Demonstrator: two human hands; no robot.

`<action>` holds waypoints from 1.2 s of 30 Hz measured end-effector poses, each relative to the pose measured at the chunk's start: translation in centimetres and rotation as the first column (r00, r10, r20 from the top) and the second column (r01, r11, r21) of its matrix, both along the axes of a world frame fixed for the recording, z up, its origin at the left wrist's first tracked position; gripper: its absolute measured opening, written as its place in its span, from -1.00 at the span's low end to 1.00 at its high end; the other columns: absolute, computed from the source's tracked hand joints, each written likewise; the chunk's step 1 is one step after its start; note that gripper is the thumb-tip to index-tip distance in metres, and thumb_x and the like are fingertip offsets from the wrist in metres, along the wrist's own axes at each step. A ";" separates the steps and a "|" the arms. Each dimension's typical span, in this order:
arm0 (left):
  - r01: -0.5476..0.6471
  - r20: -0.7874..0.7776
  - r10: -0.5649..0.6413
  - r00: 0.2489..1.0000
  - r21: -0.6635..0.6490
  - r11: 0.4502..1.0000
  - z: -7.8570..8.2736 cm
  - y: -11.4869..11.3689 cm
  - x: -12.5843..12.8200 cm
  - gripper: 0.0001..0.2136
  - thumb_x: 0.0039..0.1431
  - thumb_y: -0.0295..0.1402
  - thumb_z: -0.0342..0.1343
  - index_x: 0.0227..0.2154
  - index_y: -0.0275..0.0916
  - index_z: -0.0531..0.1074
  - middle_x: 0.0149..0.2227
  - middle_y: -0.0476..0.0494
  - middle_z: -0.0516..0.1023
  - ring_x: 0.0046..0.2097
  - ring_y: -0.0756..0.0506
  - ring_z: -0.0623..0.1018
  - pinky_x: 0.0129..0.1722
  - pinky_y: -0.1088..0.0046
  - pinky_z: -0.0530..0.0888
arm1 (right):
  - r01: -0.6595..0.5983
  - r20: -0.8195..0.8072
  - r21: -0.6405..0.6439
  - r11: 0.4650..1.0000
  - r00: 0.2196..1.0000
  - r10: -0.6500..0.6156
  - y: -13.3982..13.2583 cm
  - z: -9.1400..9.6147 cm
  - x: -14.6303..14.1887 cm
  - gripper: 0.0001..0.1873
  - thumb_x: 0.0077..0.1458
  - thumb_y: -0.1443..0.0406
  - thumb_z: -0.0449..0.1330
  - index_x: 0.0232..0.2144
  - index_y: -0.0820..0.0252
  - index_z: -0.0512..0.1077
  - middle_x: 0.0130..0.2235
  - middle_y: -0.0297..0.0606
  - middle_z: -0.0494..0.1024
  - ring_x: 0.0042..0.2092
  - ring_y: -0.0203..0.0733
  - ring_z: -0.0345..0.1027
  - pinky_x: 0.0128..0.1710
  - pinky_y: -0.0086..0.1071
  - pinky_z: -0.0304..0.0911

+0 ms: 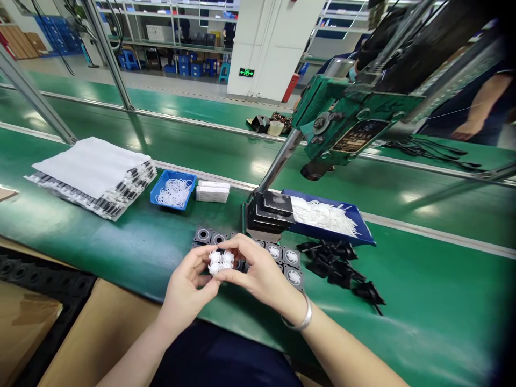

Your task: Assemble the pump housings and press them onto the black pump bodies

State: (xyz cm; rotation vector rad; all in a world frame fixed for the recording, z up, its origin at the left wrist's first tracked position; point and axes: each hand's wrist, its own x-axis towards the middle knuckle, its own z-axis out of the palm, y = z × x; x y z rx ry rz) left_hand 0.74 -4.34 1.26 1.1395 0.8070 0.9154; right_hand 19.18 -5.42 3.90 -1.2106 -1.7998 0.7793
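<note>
Impellers [221, 263] — between left grip [184, 289] and right grip [261, 273].

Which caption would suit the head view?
Left hand and right hand hold white impellers near black square housings on a green workbench.

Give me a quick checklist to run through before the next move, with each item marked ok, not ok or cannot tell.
1. White fan wheels held: ok, the left hand and right hand both have fingers on the cluster.
2. Every black square frame filled: not ok, the two at the left end show no white wheel.
3. Frames countable: cannot tell, the hands hide part of the group.
4. White rings contained: ok, they lie in the small blue tray.
5. Loose black parts sorted: not ok, they lie in a jumbled heap.
</note>
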 end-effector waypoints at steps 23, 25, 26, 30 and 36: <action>-0.208 0.021 0.211 0.977 -0.088 0.974 0.0 0.8 -1.2 -0.56 -0.01 -0.33 0.38 -0.07 -0.21 0.40 -0.15 -0.15 0.53 -0.13 -0.14 0.57 -0.24 0.36 0.62 | 0.040 0.248 0.190 0.981 0.965 -0.087 -0.7 -1.6 3.4 -0.88 0.31 0.28 0.14 -0.14 0.12 0.44 -0.15 -0.17 0.57 -0.10 -0.12 0.48 -0.08 -0.19 0.45; -0.204 0.016 0.206 0.979 -0.080 0.976 -0.1 0.6 -1.2 -0.55 -0.02 -0.33 0.38 -0.05 -0.20 0.40 -0.13 -0.15 0.53 -0.13 -0.13 0.56 -0.24 0.36 0.62 | -0.025 0.314 0.206 0.978 0.948 -0.042 -0.7 -1.8 3.3 -0.87 0.33 0.30 0.10 -0.11 0.13 0.42 -0.15 -0.16 0.57 -0.10 -0.11 0.47 -0.08 -0.16 0.45; -0.201 0.012 0.202 0.979 -0.073 0.977 -0.2 0.6 -1.1 -0.54 -0.01 -0.34 0.37 -0.03 -0.20 0.39 -0.11 -0.15 0.52 -0.13 -0.13 0.55 -0.23 0.35 0.62 | -0.062 0.342 0.208 0.976 0.940 -0.013 -0.6 -1.7 3.2 -0.85 0.33 0.31 0.10 -0.08 0.14 0.41 -0.14 -0.15 0.56 -0.08 -0.10 0.46 -0.07 -0.14 0.45; -0.168 -0.029 0.167 0.986 -0.030 0.985 -0.3 0.2 -0.6 -0.55 0.02 -0.36 0.34 -0.01 -0.20 0.39 -0.09 -0.17 0.52 -0.12 -0.12 0.53 -0.21 0.39 0.59 | -0.099 0.302 0.179 0.979 0.952 0.041 -0.2 -0.4 2.7 -0.54 0.24 0.19 0.23 0.14 0.10 0.29 0.08 -0.08 0.46 0.09 -0.03 0.36 0.10 -0.07 0.36; -0.082 -0.028 0.082 0.996 -0.015 0.997 -0.5 -0.4 -0.4 -0.62 0.07 -0.37 0.31 -0.03 -0.21 0.41 -0.15 -0.16 0.54 -0.14 -0.11 0.55 -0.21 0.43 0.57 | -0.183 0.087 0.087 0.979 0.981 0.176 0.6 0.9 0.7 -0.81 0.29 0.21 0.18 -0.10 0.13 0.45 -0.20 -0.23 0.55 -0.20 -0.23 0.44 -0.18 -0.35 0.41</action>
